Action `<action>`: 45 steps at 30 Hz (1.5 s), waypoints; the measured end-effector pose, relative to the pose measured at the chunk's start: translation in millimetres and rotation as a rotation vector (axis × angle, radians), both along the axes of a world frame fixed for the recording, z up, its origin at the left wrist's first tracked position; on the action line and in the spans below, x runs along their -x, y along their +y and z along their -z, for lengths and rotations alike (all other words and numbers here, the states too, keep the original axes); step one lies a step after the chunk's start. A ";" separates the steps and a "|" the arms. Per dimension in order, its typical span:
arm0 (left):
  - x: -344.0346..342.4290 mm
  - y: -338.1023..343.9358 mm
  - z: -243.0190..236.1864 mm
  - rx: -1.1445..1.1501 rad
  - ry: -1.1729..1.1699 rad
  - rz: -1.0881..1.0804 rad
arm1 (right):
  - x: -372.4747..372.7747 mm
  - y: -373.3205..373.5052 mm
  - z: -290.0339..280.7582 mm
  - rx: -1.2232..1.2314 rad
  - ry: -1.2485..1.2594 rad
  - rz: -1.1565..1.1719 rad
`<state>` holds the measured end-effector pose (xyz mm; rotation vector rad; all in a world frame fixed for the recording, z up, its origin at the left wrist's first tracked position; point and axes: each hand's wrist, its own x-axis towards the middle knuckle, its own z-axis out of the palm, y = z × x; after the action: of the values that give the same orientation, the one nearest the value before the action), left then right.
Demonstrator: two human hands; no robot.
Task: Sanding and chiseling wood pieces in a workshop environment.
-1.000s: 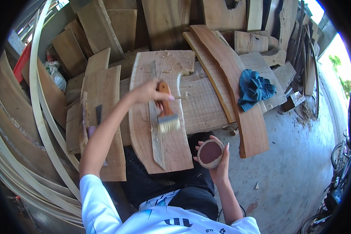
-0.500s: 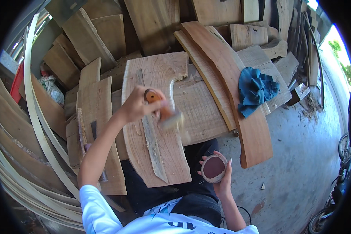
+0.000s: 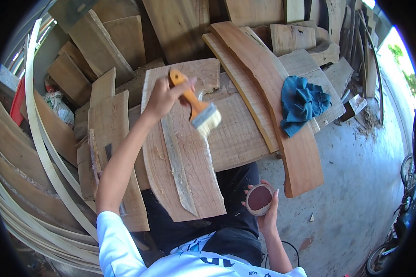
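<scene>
My left hand [image 3: 164,99] is closed round the orange wooden handle of a wide paintbrush [image 3: 194,104], its pale bristles angled toward the cut right edge of the middle plank [image 3: 201,180]; whether they touch it I cannot tell. A thin weathered grey strip [image 3: 175,157] lies lengthwise on that plank, with shavings scattered about. Low at the right, past the plank's near end, my right hand [image 3: 271,214] grips a small round cup [image 3: 259,199] with a reddish-brown inside.
Longer planks lie left [image 3: 106,115] and right [image 3: 300,166], a crumpled teal cloth [image 3: 302,104] on the right one. Upright boards [image 3: 171,27] line the back. Long pale strips [image 3: 37,115] curve at far left. A bicycle wheel [image 3: 406,171] shows at far right on the concrete floor [image 3: 337,207].
My left hand with the brush has risen toward the plank's far end. My right hand and the cup have moved right and lower. The view has shifted slightly.
</scene>
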<state>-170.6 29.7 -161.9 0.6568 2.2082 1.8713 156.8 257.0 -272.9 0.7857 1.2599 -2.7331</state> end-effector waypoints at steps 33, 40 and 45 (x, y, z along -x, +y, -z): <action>106.3 -33.5 8.3 0.620 0.580 -0.569 | -5.0 -15.3 -4.8 -0.029 0.001 -0.105; 41.4 -36.5 4.1 0.270 0.127 -0.196 | -13.7 -22.8 0.2 -0.050 0.035 -0.177; 24.4 -65.9 7.2 0.735 1.025 -0.727 | -13.1 -31.2 -4.6 -0.125 0.054 -0.225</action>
<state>-195.0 -36.2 -169.1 0.8082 3.8667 0.6404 169.9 225.8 -268.3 0.5430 1.4443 -2.5338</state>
